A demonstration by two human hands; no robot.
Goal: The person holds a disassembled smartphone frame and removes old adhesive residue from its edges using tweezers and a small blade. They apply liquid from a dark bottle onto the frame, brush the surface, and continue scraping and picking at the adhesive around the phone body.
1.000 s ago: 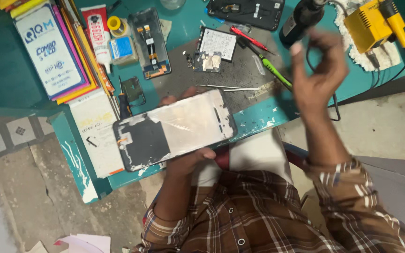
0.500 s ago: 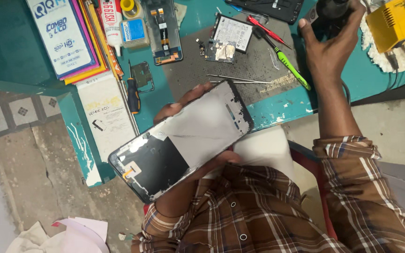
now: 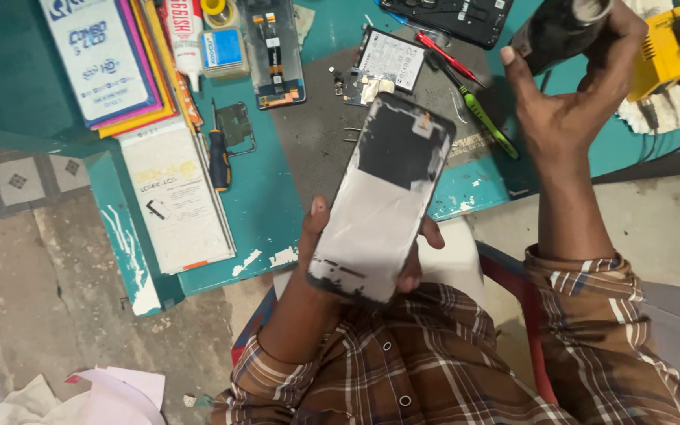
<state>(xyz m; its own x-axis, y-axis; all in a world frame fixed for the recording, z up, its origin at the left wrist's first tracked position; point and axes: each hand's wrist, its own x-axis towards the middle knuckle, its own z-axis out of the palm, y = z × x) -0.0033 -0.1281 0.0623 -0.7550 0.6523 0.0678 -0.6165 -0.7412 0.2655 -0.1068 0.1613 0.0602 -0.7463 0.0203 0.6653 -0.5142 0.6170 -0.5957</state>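
My left hand [image 3: 318, 236] holds a detached phone screen panel [image 3: 383, 197] from below, its grey and black back side facing up, its long side pointing away from me. Thumb and fingertips wrap its two edges. My right hand [image 3: 572, 102] is raised at the upper right and grips a dark cylindrical tool [image 3: 560, 30], pointed toward the bench. The panel hovers over the near edge of the teal workbench [image 3: 261, 205].
On the bench lie a grey work mat [image 3: 316, 149], an opened phone body [image 3: 275, 51], a small battery [image 3: 391, 59], a screwdriver [image 3: 219, 157], red and green pry tools [image 3: 478, 114], flat boxes [image 3: 108, 59], a glue tube [image 3: 185, 35] and a yellow device [image 3: 670, 47]. Crumpled paper [image 3: 112, 393] lies on the floor.
The panel has turned from lying diagonally to pointing away from me, still in my left hand. My right hand stays raised at the upper right with the dark tool.
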